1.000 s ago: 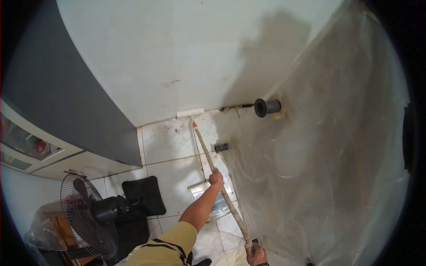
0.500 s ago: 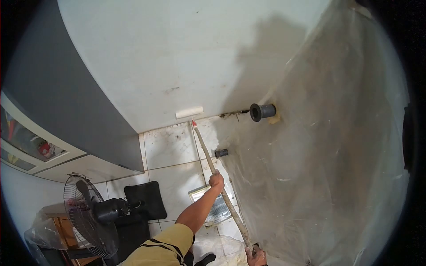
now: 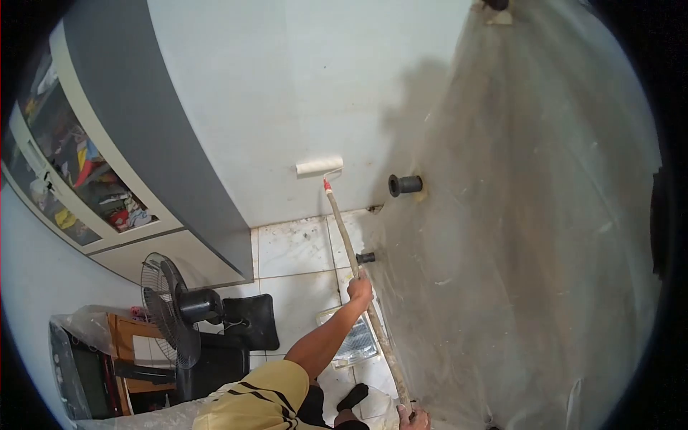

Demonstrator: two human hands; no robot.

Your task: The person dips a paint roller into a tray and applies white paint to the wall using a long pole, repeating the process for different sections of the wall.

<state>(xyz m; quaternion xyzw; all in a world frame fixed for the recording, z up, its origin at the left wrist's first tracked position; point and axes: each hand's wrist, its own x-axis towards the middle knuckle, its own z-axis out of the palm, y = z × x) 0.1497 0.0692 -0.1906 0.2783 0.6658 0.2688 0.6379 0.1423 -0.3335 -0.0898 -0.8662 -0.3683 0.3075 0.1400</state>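
Observation:
My left hand [image 3: 360,288] is closed around the middle of a long wooden pole. Lower down, at the bottom edge of the view, my right hand [image 3: 414,418] grips the same pole near its end. A paint roller [image 3: 319,167] with a pale sleeve and a red handle is fixed to the pole's far tip and rests against the white wall [image 3: 287,93]. Beneath my left forearm, partly hidden, a paint tray [image 3: 356,345] lies on the tiled floor.
Clear plastic sheeting [image 3: 516,215] covers the right side, with a dark pipe [image 3: 405,185] sticking out and a smaller pipe [image 3: 365,257] below. A standing fan [image 3: 197,306] and a grey cabinet [image 3: 143,107] with glass doors are on the left.
The roller has moved up the wall, away from the floor edge. Both hands keep hold of the pole. My view has shifted, showing more of the cabinet.

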